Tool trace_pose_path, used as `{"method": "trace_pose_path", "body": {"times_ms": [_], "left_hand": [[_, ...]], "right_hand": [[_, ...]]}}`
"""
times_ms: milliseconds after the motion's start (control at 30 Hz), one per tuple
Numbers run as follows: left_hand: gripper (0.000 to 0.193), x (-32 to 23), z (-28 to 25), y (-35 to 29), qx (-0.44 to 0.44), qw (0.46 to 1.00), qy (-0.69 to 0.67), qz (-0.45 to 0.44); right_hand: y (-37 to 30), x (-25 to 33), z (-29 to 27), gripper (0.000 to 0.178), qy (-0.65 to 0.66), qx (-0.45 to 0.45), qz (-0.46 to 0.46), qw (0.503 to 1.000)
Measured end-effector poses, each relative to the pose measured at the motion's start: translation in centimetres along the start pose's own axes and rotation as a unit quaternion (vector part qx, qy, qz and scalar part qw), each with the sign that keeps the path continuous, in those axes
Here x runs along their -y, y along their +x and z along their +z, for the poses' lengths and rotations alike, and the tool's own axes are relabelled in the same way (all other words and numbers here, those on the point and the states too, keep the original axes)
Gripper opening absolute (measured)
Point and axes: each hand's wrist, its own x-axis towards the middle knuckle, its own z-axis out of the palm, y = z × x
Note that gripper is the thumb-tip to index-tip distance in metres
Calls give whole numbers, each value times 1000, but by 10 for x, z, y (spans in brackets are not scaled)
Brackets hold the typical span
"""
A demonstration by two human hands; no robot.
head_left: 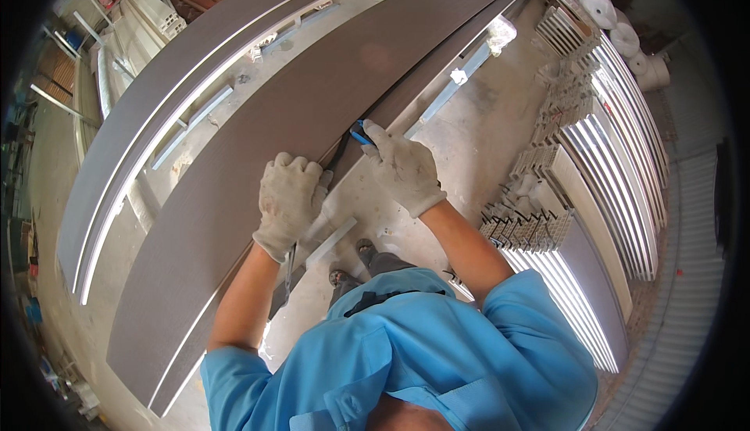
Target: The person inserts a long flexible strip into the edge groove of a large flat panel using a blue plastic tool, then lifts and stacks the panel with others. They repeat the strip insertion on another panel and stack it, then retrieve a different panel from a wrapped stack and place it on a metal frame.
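My right hand (402, 167), in a pale work glove, is closed around a small blue tool (360, 132) with a dark part; its exact kind is hard to make out. The tool is at the near edge of a long brown panel (258, 130). My left hand (289, 200), also gloved, curls at that same edge, closed on a thin black strip (337, 156). Part of the strip runs up between the hands toward the tool, and a dark loose end (290, 271) hangs below the left glove. A dark line continues along the panel's edge toward the far end.
A second long brown panel (156, 110) lies beyond the first, on supports. At the right stand stacks of white-edged panels (617, 173), with white rolls (598, 5) behind them. Long boards (137, 25) lie at the far left. My feet (365, 250) are on the concrete floor.
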Motion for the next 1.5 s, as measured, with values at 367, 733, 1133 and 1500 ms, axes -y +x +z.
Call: {"method": "trace_pose_path", "body": {"times_ms": [367,733,1133,1500], "left_hand": [[22,-57,-48,-164,60,760,-481,-432],[12,-22,-175,-341,-67,846,-98,-520],[12,73,-168,-314,-10,982,-38,-186],[11,91,-168,-318,2,995,-78,-54]], "right_hand": [[6,-24,7,35,42,-31,-70,996],[7,-25,11,32,30,-54,-71,996],[-29,73,23,31,-97,-51,95,989],[-164,267,73,38,-75,18,6,997]]}}
